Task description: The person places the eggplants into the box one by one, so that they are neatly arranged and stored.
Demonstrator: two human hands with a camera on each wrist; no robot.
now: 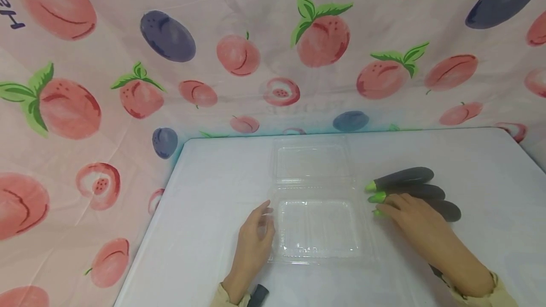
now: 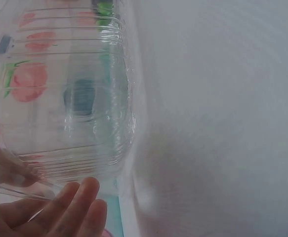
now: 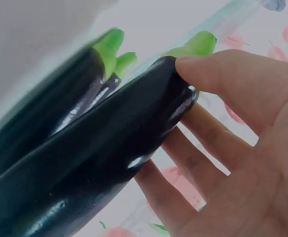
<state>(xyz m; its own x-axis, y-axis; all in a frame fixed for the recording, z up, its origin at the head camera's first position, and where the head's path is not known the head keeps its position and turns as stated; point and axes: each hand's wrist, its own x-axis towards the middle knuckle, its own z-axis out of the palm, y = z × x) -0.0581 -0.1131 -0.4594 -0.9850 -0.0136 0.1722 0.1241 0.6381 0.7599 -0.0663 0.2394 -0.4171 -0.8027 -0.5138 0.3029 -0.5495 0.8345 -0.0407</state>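
A clear plastic clamshell container (image 1: 317,258) lies opened out flat, its lid (image 1: 313,162) towards the back. My left hand (image 1: 253,240) is at the left edge of its base; in the left wrist view, thumb and fingers (image 2: 87,192) pinch the rim. To the right lie three dark eggplants with green stem ends, side by side. My right hand (image 1: 411,214) holds the nearest eggplant (image 3: 99,143) close to its stem, thumb on top and fingers along the far side. The middle eggplant (image 1: 431,190) and the back eggplant (image 1: 407,176) lie just beyond it.
All of this is on a white-covered table (image 1: 204,212). A fruit-printed cloth (image 1: 256,18) hangs behind the table's back edge and along its left side. A small black object (image 1: 258,294) shows beside my left wrist.
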